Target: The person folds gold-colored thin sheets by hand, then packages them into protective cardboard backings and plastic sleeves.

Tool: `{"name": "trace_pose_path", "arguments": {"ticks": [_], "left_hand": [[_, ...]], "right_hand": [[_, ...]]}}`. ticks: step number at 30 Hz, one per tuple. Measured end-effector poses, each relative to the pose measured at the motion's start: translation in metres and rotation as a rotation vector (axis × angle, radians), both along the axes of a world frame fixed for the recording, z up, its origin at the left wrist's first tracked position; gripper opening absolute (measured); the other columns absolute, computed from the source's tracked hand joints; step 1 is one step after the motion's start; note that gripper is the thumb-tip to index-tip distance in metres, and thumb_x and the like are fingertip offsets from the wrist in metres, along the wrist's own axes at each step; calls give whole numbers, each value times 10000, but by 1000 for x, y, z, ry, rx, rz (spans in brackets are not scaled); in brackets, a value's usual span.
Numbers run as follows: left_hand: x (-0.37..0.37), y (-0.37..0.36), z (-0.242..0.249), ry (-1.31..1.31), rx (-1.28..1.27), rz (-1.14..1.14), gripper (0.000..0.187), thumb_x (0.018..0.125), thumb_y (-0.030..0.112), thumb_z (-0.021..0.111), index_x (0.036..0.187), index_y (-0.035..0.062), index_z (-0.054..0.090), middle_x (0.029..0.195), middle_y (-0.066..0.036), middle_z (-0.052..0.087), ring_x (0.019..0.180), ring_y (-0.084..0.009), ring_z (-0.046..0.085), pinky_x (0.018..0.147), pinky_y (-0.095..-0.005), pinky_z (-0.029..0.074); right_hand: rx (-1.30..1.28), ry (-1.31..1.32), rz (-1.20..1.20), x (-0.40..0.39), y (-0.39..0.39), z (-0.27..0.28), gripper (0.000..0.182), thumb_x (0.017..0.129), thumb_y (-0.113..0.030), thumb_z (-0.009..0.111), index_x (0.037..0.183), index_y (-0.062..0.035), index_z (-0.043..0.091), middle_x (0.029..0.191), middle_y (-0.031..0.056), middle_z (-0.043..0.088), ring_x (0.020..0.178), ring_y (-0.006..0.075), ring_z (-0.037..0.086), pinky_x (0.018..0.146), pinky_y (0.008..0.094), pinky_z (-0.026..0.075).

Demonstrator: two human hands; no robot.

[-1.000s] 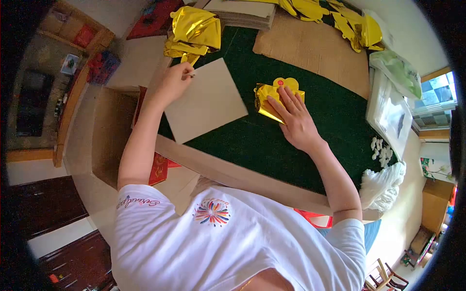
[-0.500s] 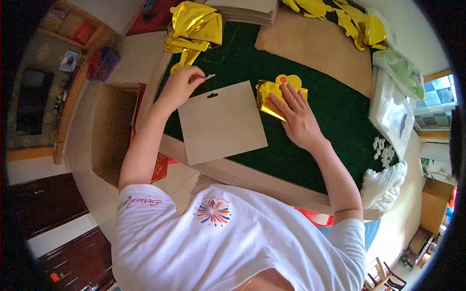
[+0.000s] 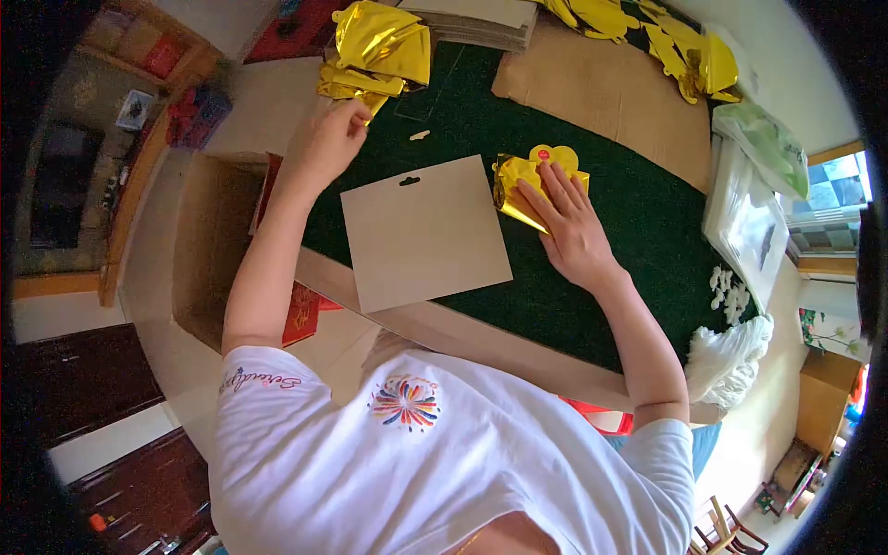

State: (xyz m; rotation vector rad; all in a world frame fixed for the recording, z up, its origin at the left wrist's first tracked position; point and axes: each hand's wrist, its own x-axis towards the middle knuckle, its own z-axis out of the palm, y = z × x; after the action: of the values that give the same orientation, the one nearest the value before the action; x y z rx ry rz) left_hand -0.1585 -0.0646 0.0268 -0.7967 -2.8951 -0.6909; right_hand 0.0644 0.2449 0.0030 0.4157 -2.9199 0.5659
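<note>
My left hand (image 3: 335,143) is at the table's left edge, its fingers curled together against the lower end of a heap of shiny gold foil (image 3: 384,51). What lies between its fingertips, if anything, is hidden. My right hand (image 3: 575,227) lies flat, fingers stretched out, on a folded gold foil piece (image 3: 518,191) with rounded lobes and a small red spot. Between the hands rests a pale cardboard sheet (image 3: 430,240) with a hanger slot near its top edge. Just above it is a small whitish cut-out piece (image 3: 420,136).
Dark green cloth (image 3: 462,111) covers the table. Brown cardboard (image 3: 601,92) lies at the back, with more gold foil (image 3: 689,55) beyond. A stack of boards (image 3: 476,20) stands at the far edge. Clear plastic bags (image 3: 749,213) and white string (image 3: 731,356) are on the right.
My left hand has moved up and left, away from the small whitish piece, to the gold foil heap. That piece now lies alone on the cloth. My right hand stays in place.
</note>
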Motion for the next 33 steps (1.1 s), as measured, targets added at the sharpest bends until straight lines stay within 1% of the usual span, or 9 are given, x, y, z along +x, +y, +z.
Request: {"name": "trace_pose_path", "arguments": {"ticks": [5,8,12,16,18,21,23,27,33], "left_hand": [[18,37,-2,14,52,-272,194,824,26,691,994,30,596,992,-116,653,896,-260,657,779,-353,529],[22,58,-7,24,-85,-257,147,832,13,660,953,23,578,993,-120,649,899,-272,651,769,-365,521],[15,52,-7,-71,-11,-239,120,834,3,625,933,26,563,970,-131,634,866,-279,645,745,-374,514],[-33,-4,3,-35,154,153,196,828,31,624,1021,47,597,1043,-152,627,895,-304,643,753,-398,516],[-47,-36,20,523,-136,250,269,843,66,627,1111,56,616,1160,-179,616,999,-335,625,846,-425,511],[-14,-34,26,670,-154,245,355,844,93,637,1197,66,611,1276,-204,564,1152,-357,558,981,-446,460],[48,5,45,136,42,39,329,862,69,620,1184,5,594,1291,-188,536,1253,-379,477,1049,-482,398],[132,18,-14,58,-268,-460,597,847,282,700,1377,102,492,1476,-174,395,1396,-361,336,1108,-545,315],[132,55,-23,39,-283,-546,639,893,361,632,1439,106,422,1563,-138,271,1466,-344,199,1163,-560,197]], "right_hand": [[21,-11,-9,0,-1,2,677,828,-59,565,1477,-136,388,1541,216,285,1447,369,247,1194,500,174],[-6,11,-8,1,-2,3,673,832,-55,568,1475,-136,390,1539,215,290,1448,366,245,1193,496,179],[8,12,-8,0,-1,1,674,828,-51,571,1473,-134,394,1536,216,296,1449,364,244,1191,497,184],[-16,-5,-10,0,-1,3,681,819,-38,576,1470,-134,401,1534,211,303,1448,362,249,1191,499,185],[-16,-8,-9,0,-2,2,680,818,-34,574,1469,-135,403,1532,210,306,1448,361,250,1191,500,185],[-27,0,-15,0,-1,1,687,816,-22,572,1471,-137,400,1532,208,308,1449,361,247,1193,501,182],[-25,-29,-23,0,-1,2,703,809,-5,565,1476,-141,393,1532,203,310,1451,356,244,1196,501,176],[-71,-59,-33,0,2,2,697,809,10,552,1475,-126,395,1536,199,309,1453,351,242,1198,497,165],[-200,-25,-32,0,5,2,675,810,30,519,1466,-88,405,1543,201,304,1456,347,239,1194,488,161]]}}
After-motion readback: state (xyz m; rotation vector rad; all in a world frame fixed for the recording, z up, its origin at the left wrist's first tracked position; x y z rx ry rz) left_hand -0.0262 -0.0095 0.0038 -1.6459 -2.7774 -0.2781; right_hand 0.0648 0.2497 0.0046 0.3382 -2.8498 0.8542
